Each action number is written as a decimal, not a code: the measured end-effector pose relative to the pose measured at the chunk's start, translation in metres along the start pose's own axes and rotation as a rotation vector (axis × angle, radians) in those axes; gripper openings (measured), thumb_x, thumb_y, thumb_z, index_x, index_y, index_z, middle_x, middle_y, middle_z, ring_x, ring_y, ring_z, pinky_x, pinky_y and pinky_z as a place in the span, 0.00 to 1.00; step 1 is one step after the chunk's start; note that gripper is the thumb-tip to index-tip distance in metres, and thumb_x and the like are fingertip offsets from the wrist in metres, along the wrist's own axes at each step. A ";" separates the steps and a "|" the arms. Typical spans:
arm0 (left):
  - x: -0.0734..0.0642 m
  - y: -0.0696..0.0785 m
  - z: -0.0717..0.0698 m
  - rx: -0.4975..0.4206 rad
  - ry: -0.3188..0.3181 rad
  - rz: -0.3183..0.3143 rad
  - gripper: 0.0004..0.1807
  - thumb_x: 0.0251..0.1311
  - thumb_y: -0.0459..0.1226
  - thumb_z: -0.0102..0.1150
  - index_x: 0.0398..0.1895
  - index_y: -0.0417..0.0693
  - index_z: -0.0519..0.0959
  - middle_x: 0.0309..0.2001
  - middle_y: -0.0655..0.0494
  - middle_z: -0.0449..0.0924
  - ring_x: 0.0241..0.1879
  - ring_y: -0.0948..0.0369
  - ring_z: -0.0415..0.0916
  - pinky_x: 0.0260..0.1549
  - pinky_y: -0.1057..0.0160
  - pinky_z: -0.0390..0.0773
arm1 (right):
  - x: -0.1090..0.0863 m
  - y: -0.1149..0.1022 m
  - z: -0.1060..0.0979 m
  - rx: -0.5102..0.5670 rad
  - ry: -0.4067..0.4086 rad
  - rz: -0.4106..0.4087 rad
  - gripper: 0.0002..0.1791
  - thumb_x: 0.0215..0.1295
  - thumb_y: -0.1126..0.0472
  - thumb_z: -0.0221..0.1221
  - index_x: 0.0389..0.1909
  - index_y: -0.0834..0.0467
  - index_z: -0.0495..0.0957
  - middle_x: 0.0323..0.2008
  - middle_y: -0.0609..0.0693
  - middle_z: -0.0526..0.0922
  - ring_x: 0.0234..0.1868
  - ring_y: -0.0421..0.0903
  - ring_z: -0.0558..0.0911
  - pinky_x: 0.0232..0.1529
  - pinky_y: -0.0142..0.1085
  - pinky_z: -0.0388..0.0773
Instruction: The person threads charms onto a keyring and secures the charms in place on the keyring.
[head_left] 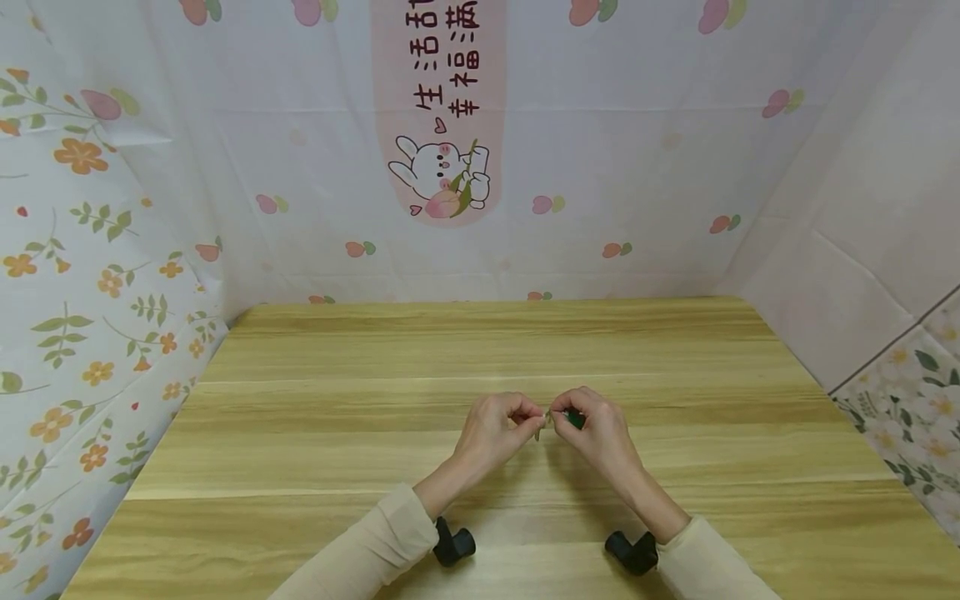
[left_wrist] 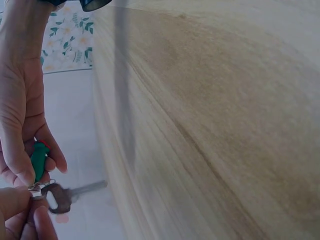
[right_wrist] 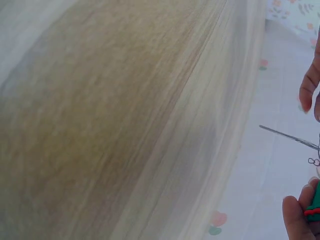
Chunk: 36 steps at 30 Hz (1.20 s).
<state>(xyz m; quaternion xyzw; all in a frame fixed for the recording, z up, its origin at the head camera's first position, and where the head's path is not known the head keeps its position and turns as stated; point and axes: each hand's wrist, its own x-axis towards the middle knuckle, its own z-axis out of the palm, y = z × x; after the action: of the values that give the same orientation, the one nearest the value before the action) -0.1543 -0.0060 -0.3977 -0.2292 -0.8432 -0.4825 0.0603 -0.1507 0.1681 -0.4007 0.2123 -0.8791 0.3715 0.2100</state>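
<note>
Both hands meet above the table, pinching at a metal key ring (left_wrist: 35,188). My left hand (head_left: 487,429) grips the ring between thumb and fingertips. From it hangs a metal key (left_wrist: 61,198) with a dark bow, its blade sticking out sideways in the left wrist view. My right hand (head_left: 600,429) holds a green keychain charm (left_wrist: 39,161) under its curled fingers, with thumb and forefinger at the ring's other side. A red band on the charm and small chain links (right_wrist: 314,161) show in the right wrist view, where the left fingers (right_wrist: 309,90) are partly cut off.
A wood-grain table (head_left: 337,467) lies below the hands. Black wrist-camera mounts (head_left: 454,543) sit at both wrists, close over the tabletop. White printed cloth (head_left: 315,167) hangs along the back and sides.
</note>
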 end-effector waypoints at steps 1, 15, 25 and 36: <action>0.000 0.000 0.000 0.001 -0.004 -0.001 0.03 0.56 0.35 0.65 0.31 0.45 0.84 0.29 0.58 0.85 0.27 0.69 0.78 0.24 0.75 0.73 | 0.000 0.000 0.000 -0.001 0.001 -0.010 0.10 0.50 0.76 0.62 0.24 0.58 0.79 0.26 0.49 0.81 0.26 0.35 0.75 0.24 0.31 0.76; 0.002 0.001 0.001 0.032 0.005 -0.028 0.03 0.56 0.35 0.64 0.29 0.44 0.84 0.27 0.57 0.85 0.26 0.66 0.79 0.24 0.74 0.73 | -0.001 -0.002 0.001 -0.018 0.014 -0.063 0.09 0.50 0.76 0.63 0.25 0.58 0.80 0.26 0.52 0.81 0.26 0.37 0.76 0.24 0.29 0.74; 0.000 0.002 0.000 0.010 0.036 -0.035 0.02 0.56 0.36 0.65 0.28 0.48 0.84 0.29 0.59 0.85 0.26 0.69 0.77 0.23 0.74 0.72 | 0.002 -0.005 -0.001 0.026 -0.024 0.090 0.06 0.53 0.73 0.63 0.26 0.58 0.81 0.26 0.50 0.82 0.26 0.34 0.75 0.25 0.27 0.73; 0.000 0.000 0.001 -0.005 -0.018 -0.028 0.02 0.55 0.34 0.65 0.31 0.45 0.84 0.29 0.57 0.85 0.28 0.68 0.79 0.26 0.75 0.74 | 0.000 -0.005 -0.002 0.033 -0.035 0.065 0.08 0.54 0.74 0.61 0.25 0.58 0.80 0.26 0.51 0.81 0.26 0.34 0.74 0.26 0.29 0.75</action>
<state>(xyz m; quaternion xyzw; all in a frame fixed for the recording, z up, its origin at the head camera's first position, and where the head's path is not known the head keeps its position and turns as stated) -0.1545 -0.0053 -0.3978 -0.2216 -0.8457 -0.4834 0.0454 -0.1478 0.1666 -0.3962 0.1935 -0.8829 0.3886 0.1788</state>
